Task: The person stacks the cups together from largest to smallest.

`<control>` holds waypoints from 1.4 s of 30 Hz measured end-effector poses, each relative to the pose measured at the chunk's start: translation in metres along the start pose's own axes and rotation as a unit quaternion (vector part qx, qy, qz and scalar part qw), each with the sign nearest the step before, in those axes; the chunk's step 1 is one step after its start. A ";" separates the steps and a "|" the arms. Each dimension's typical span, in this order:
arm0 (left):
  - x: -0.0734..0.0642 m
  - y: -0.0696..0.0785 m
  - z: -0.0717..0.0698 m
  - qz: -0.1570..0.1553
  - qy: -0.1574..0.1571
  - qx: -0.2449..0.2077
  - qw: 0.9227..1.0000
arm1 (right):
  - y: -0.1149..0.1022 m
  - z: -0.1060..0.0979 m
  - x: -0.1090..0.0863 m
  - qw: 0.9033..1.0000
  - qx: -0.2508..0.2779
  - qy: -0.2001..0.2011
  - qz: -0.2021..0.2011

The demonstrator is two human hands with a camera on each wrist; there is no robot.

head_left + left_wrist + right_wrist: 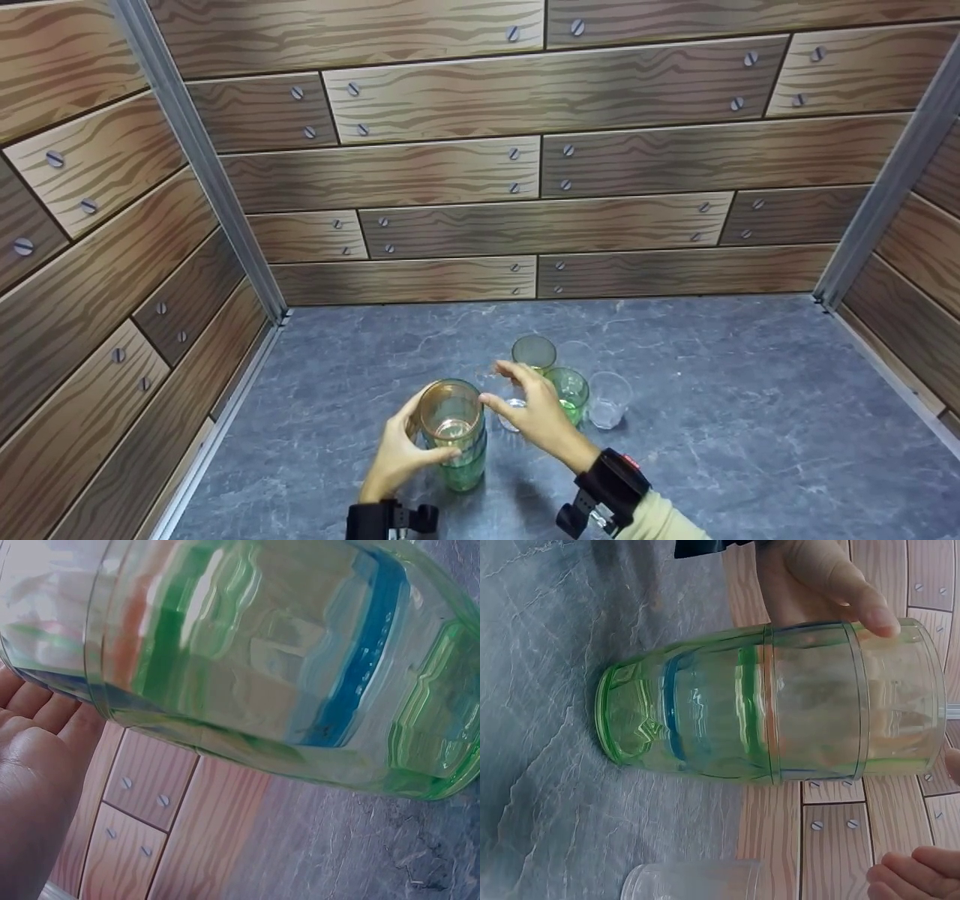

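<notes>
A tall stack of nested see-through cups [463,466] stands on the floor panel, its bottom green, with blue, green and orange bands showing higher up in the right wrist view. My left hand [396,456] grips the stack's upper part from the left, thumb across the near side and fingers round the far side. To the right, my right hand [541,414] has its fingers extended and apart, the thumb right at the stack's rim. Nothing is held in that hand. Behind it, a green cup [570,384] is partly covered.
Beyond the right hand stand a smoky yellowish cup [533,349] and a clear cup [610,397]. Another clear cup [511,417] shows partly beneath the hand. Wood-print walls [442,176] with metal corner strips enclose the grey marbled surface [315,420].
</notes>
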State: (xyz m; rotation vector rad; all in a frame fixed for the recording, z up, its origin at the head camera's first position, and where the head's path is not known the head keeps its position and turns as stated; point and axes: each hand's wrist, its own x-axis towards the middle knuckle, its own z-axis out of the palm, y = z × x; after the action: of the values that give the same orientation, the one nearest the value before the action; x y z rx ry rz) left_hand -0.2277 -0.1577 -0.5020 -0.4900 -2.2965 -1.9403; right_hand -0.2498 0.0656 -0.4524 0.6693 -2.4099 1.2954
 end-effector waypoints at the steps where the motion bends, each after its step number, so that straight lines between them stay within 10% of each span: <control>1: 0.000 0.000 0.000 0.000 0.001 -0.002 1.000 | 0.001 -0.001 0.000 1.000 0.001 0.000 0.001; 42: 0.000 -0.002 0.000 -0.010 0.005 0.007 1.000 | 0.045 0.002 0.000 0.983 -0.143 -0.057 0.101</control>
State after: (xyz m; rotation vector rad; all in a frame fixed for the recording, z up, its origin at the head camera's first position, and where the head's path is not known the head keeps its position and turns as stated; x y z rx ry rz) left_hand -0.2286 -0.1581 -0.5035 -0.4563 -2.3160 -1.9293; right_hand -0.2743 0.0855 -0.4850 0.4371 -2.7449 0.9715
